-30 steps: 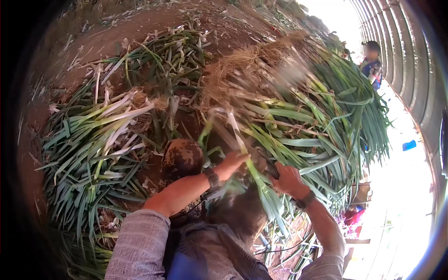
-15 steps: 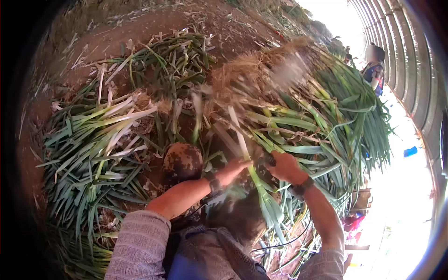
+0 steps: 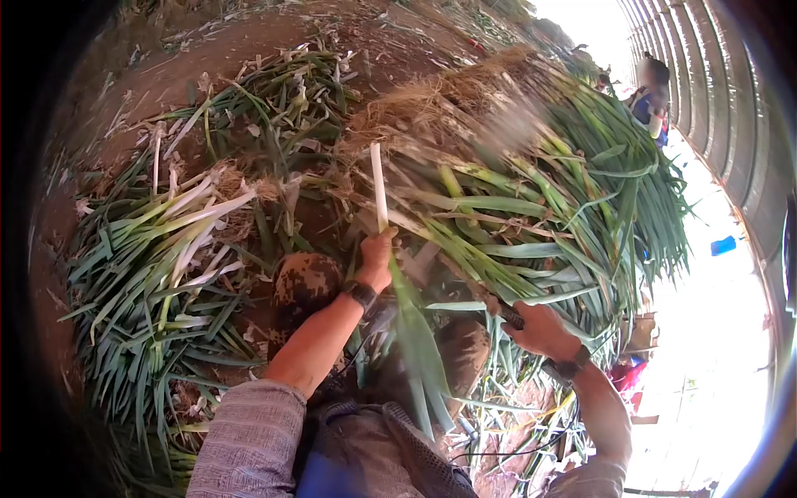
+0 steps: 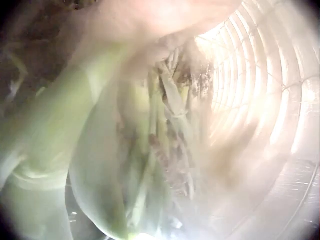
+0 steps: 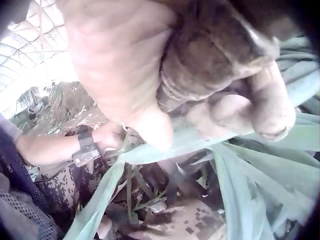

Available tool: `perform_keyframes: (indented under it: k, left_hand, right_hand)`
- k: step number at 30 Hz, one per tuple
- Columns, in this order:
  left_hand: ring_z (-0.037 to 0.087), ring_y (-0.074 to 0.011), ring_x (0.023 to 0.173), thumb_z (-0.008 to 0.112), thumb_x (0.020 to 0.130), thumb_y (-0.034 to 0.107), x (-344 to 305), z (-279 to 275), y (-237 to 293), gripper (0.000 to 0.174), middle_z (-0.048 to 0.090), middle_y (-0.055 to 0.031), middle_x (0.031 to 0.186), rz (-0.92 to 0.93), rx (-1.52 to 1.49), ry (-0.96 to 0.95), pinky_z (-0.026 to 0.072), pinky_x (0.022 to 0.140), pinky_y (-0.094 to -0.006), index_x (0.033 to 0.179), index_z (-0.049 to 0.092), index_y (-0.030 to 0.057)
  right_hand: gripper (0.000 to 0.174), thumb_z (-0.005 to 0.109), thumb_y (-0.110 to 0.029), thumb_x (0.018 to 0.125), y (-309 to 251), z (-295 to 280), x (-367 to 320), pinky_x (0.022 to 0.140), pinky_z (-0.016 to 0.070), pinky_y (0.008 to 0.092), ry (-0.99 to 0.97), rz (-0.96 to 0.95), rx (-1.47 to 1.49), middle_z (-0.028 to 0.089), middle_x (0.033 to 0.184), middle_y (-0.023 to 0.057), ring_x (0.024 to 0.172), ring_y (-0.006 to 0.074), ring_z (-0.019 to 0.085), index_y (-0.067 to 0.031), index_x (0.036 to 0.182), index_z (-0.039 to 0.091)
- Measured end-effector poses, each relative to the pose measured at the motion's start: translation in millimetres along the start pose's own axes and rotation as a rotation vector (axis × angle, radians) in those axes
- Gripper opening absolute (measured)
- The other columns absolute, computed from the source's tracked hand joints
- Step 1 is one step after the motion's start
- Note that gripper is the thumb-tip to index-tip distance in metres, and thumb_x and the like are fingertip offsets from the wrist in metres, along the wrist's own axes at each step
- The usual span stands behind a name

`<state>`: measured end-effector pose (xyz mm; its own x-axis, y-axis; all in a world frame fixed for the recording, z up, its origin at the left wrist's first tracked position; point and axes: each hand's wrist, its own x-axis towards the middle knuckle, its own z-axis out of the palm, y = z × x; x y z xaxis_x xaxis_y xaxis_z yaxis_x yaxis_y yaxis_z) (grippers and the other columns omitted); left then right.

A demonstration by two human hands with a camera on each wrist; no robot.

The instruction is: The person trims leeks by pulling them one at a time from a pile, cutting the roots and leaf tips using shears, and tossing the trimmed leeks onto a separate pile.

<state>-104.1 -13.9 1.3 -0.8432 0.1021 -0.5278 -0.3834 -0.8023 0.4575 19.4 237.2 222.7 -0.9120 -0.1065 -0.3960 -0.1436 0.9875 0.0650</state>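
My left hand point(image 3: 375, 261) grips a leek point(image 3: 379, 183) partway along its stem. The leek's bare white end points up and away, and its green leaves hang over my lap. Close by in the left wrist view, the leaves point(image 4: 45, 145) are blurred. Lower and to the right, my right hand point(image 3: 544, 332) holds a tool by its thick, worn brown handle point(image 5: 210, 50). The fingers are wrapped round this handle. I cannot tell what kind of tool it is. Green leaves pass just under the right hand in the right wrist view.
A large heap of leeks point(image 3: 523, 203) with brown roots lies ahead and right. To the left is a pile of whiter-stemmed leeks point(image 3: 187, 207). Loose trimmings point(image 3: 290, 95) lie beyond on bare soil. Another person point(image 3: 652, 95) is at the far right, by a ribbed wall point(image 3: 730, 91).
The hands have moved apart: the left hand went up and left with the leek, the right hand down and right with the tool. The leek now stands more upright.
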Motion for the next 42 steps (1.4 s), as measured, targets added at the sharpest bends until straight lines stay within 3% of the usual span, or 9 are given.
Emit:
perform_keyframes:
  k: [7,14,18,22,28,32,37,40,42]
  left_hand:
    - [0.064,-0.0186,0.066,0.07,0.085,0.026,14,9,-11,0.026,0.063,-0.004,0.088,-0.011,0.092,-0.001,0.046,0.044,-0.0359,0.1,0.057,0.0091]
    - [0.054,-0.0135,0.059,0.072,0.088,0.03,43,15,-17,0.026,0.051,0.003,0.078,-0.001,-0.042,-0.106,0.0395,0.044,-0.0324,0.103,0.057,0.0154]
    - [0.049,-0.0112,0.051,0.072,0.088,0.028,13,12,-9,0.025,0.048,0.0024,0.071,0.066,-0.051,-0.088,0.038,0.04,-0.0301,0.095,0.053,0.0123]
    - [0.046,-0.0081,0.053,0.073,0.087,0.027,-32,5,33,0.026,0.044,0.0052,0.069,0.093,-0.008,-0.048,0.0368,0.041,-0.0261,0.096,0.052,0.0165]
    - [0.04,-0.0075,0.051,0.066,0.09,0.019,-41,-17,75,0.017,0.038,0.0049,0.07,0.124,0.012,-0.169,0.0304,0.041,-0.0266,0.1,0.055,0.0121]
    - [0.044,-0.0094,0.054,0.069,0.089,0.021,-45,-21,56,0.02,0.044,0.0028,0.075,0.064,0.145,-0.117,0.0339,0.043,-0.0275,0.098,0.054,0.0111]
    - [0.045,-0.0085,0.049,0.074,0.086,0.026,-68,-19,24,0.03,0.048,0.0015,0.074,0.031,0.18,-0.171,0.0401,0.038,-0.0266,0.096,0.052,0.0089]
    - [0.049,-0.0065,0.047,0.072,0.087,0.031,-85,-26,-4,0.036,0.056,-0.0006,0.073,0.121,0.287,-0.206,0.0472,0.034,-0.0227,0.101,0.055,0.0026]
    - [0.05,-0.0054,0.048,0.07,0.089,0.033,-91,-41,-20,0.035,0.059,-0.0013,0.073,0.052,0.316,-0.228,0.0475,0.035,-0.0216,0.1,0.056,0.003]
  right_hand:
    - [0.036,0.064,-0.039,0.083,3,-4,9,0.075,0.0476,0.0568,0.077,0.072,0.064,0.065,0.081,0.0245,0.082,0.0475,0.062,-0.0079,0.1,0.058]
    - [0.034,0.065,-0.035,0.083,26,-23,22,0.075,0.0473,0.0535,0.061,0.099,0.104,0.066,0.088,0.0261,0.086,0.0459,0.062,-0.0046,0.096,0.061]
    - [0.036,0.064,-0.032,0.082,26,-40,21,0.074,0.0495,0.0465,-0.172,0.124,0.171,0.068,0.085,0.0202,0.082,0.0375,0.066,-0.0041,0.105,0.064]
    - [0.04,0.067,-0.032,0.085,14,-51,2,0.066,0.0464,0.0381,-0.166,0.017,0.323,0.064,0.076,0.014,0.068,0.0231,0.06,-0.004,0.113,0.063]
    - [0.038,0.069,-0.036,0.085,2,-50,12,0.065,0.0468,0.038,-0.181,-0.161,0.227,0.063,0.075,0.0167,0.068,0.025,0.061,-0.0027,0.102,0.062]
    - [0.034,0.067,-0.037,0.084,-10,-57,43,0.067,0.0479,0.0429,-0.123,-0.096,0.263,0.065,0.078,0.0187,0.071,0.0335,0.063,-0.0038,0.094,0.063]
    - [0.037,0.062,-0.038,0.081,-49,-69,140,0.077,0.0512,0.0488,-0.03,-0.196,-0.116,0.068,0.086,0.0216,0.083,0.0396,0.067,-0.0037,0.095,0.068]
    - [0.051,0.063,-0.047,0.082,-82,-116,181,0.083,0.0509,0.0458,0.049,-0.134,0.089,0.069,0.095,0.0236,0.09,0.0386,0.067,0.0025,0.096,0.067]
    - [0.056,0.065,-0.047,0.084,-79,-114,206,0.084,0.0512,0.0441,0.333,-0.082,0.216,0.069,0.094,0.0241,0.09,0.0379,0.067,0.006,0.1,0.066]
